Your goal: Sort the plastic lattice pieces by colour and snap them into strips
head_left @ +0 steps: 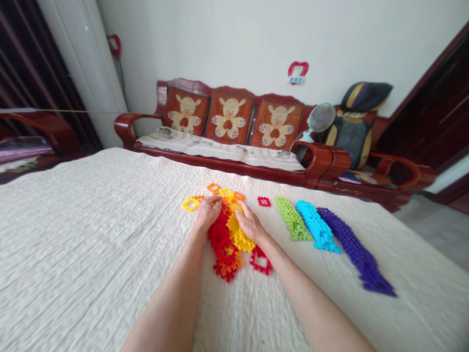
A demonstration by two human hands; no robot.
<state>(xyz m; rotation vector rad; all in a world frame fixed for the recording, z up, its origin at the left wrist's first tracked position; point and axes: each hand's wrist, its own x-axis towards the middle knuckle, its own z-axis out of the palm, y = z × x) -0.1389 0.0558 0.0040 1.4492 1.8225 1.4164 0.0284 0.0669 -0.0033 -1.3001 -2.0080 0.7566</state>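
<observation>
Hands: While L hand [209,212] sat at red pcs [219,233], fingers curled tog. (couldn't tell grip), R hand [251,224] was by yellow pcs [243,241], thumb & fingers apart.
Pcs: red & yellow heaped betw. forearms/hands, on white cover [110,230].
Strips: green strip [293,218], blue strip [317,226], purple strip [354,252] lay R.

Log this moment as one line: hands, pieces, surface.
left hand: at red pieces | right hand: at yellow pieces | grip: unclear | right of hands: green row, light-blue row, purple row | beneath: off-white cover
</observation>
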